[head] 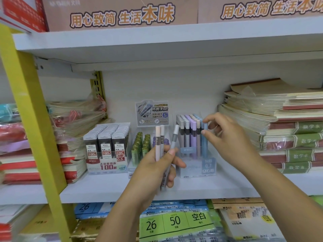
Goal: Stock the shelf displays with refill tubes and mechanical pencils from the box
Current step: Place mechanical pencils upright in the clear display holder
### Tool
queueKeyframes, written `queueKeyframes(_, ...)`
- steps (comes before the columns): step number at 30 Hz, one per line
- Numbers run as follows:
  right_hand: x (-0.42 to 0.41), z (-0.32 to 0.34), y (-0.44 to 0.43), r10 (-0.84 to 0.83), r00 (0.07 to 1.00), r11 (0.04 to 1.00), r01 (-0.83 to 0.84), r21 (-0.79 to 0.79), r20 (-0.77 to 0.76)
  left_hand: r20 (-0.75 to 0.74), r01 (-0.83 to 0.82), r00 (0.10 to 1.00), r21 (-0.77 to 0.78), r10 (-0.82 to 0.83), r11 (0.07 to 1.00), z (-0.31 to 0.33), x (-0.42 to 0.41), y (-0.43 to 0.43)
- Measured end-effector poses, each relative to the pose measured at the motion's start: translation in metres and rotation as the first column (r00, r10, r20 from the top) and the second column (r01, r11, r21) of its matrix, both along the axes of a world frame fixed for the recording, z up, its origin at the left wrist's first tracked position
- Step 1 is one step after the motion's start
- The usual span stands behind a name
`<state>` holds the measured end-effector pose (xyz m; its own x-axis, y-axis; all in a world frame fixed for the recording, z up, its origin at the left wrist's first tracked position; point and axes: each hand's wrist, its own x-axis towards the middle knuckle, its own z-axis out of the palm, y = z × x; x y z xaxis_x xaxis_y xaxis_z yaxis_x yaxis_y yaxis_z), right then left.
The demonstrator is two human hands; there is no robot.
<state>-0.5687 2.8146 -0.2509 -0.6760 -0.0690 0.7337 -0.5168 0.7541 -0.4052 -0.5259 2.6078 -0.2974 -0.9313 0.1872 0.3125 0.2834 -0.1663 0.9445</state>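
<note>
White shelf (230, 186) holds pencil display (196, 165) between notebook stacks (290, 142).

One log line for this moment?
left hand: holds three pencils | right hand: pinches blue pencil in clear display | step: stocking

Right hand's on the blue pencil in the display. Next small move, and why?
Probably release the blue pencil: it stands upright in the clear display, level with its row, and the left hand holds three more pencils for the right hand to take.
</note>
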Motion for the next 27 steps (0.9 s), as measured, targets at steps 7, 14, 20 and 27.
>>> queueKeyframes(7, 0.029, 0.018, -0.022, 0.364, 0.930, 0.884, -0.325, -0.336, 0.058, -0.035, 0.085, 0.996, 0.002, -0.085, 0.996, 0.004, 0.004, 0.003)
queueKeyframes(14, 0.034, 0.020, -0.033, 0.514, 0.857, 0.734, -0.413, -0.539, 0.043, -0.010, 0.105, 0.994, 0.021, -0.105, 0.994, 0.000, 0.002, 0.003)
queueKeyframes(20, 0.038, 0.036, -0.010, 0.299, 0.901, 0.750, -0.425, -0.507, -0.314, 0.001, -0.118, 0.993, -0.075, 0.118, 0.990, 0.000, -0.002, -0.008)
queueKeyframes(27, 0.028, 0.019, -0.019, 0.217, 0.963, 0.958, -0.241, -0.153, -0.157, 0.050, -0.134, 0.989, -0.098, 0.139, 0.986, 0.001, -0.002, -0.014)
